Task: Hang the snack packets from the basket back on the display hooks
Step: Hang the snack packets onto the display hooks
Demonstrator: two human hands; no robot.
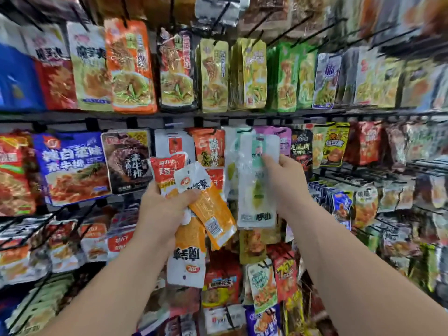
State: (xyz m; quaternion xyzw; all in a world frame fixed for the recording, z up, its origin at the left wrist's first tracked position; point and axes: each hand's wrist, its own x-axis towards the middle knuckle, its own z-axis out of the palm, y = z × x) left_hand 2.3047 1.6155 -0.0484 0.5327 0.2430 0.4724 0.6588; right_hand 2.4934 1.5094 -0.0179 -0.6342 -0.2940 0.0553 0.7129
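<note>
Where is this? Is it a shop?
Probably a shop's snack aisle. Rows of bright snack packets hang from black display hooks, several of each kind. The right hand holds a white packet up to the hooks; the left hand grips spare packets.

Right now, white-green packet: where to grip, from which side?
Pinch the white-green packet at its upper right edge, coming from the right, as the right hand does. It hangs flat and upright, so this leaves its top free for hanging.
</note>
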